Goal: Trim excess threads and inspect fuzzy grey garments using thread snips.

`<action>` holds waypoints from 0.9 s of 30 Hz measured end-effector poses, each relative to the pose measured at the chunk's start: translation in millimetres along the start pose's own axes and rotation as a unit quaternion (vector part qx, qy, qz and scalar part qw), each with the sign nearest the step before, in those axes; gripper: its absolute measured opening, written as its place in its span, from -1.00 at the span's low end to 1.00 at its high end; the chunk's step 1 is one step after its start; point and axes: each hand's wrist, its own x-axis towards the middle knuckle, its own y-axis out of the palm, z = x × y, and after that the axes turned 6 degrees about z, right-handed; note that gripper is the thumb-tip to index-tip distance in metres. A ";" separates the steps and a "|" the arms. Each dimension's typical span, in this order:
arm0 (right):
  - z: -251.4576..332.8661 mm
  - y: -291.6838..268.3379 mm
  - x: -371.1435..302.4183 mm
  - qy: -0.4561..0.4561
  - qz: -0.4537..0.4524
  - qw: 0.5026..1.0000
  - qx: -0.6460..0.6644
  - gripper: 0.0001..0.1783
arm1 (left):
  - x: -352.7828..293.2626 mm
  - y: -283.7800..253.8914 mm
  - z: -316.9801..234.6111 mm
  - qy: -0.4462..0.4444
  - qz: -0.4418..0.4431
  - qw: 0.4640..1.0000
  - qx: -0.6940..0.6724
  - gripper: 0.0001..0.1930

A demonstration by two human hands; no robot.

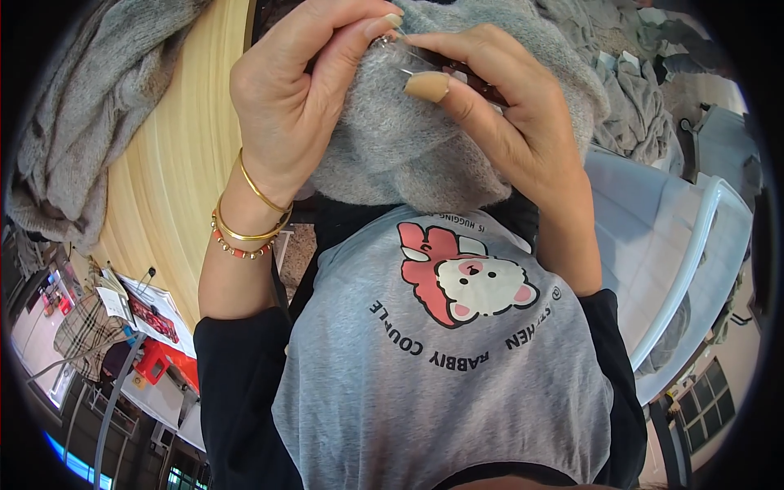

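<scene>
Presently, your two hands meet at the upper middle of the view, over the grey knitted fabric (416, 151), which lies bunched above your lap, in front of your shirt (441, 392); your left hand (290, 94) has its thumb and index finger pressed together on the upper edge of this fabric, so its fingers are narrow and hold the knit; your right hand (527, 122) holds a slim tool (492, 92) with dark brown handle between its thumb and the other fingers, and a thin metal part comes out toward the left fingertips; the right thumb wears a tan cover (426, 86) on its tip; how exactly the metal touches the stitches, you cannot tell, because it is too small.

On your left wrist sit gold bangles (260, 192) and a beaded bracelet (245, 251); at your left stands the pale wooden bench (175, 163), with a heap of grey knitwear (106, 98) on it; at your right is a translucent plastic bin (653, 253), and more grey knitwear (641, 110) lies at its far end.
</scene>
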 end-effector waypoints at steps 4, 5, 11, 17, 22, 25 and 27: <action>-1.8 2.3 -1.8 0.029 0.006 1.000 0.011 -0.65 | 1.6 -1.7 2.0 0.026 0.004 1.000 0.016 -0.90; -3.8 3.1 -1.1 0.029 0.007 0.999 0.012 -0.65 | 2.4 -1.5 2.0 0.025 0.003 1.000 0.015 -0.90; 0.6 3.6 2.6 0.016 -0.027 0.999 0.037 -0.68 | 1.7 -0.2 2.1 0.023 -0.007 1.000 0.012 -0.89; 12.3 -3.1 8.4 0.079 -0.017 0.996 0.045 -0.70 | 0.1 1.9 3.5 -0.005 -0.025 0.999 -0.031 -0.89; 11.4 -3.5 9.6 0.071 -0.009 0.997 0.034 -0.72 | 0.0 2.8 4.7 -0.018 -0.021 0.998 -0.053 -0.89; 12.2 -4.1 9.5 0.078 -0.006 0.995 0.065 -0.72 | -0.6 5.1 4.0 -0.025 -0.029 0.995 -0.089 -0.89; 12.3 -6.2 10.1 0.090 0.005 0.994 0.055 -0.73 | -1.1 4.7 3.6 -0.028 -0.025 0.996 -0.084 -0.89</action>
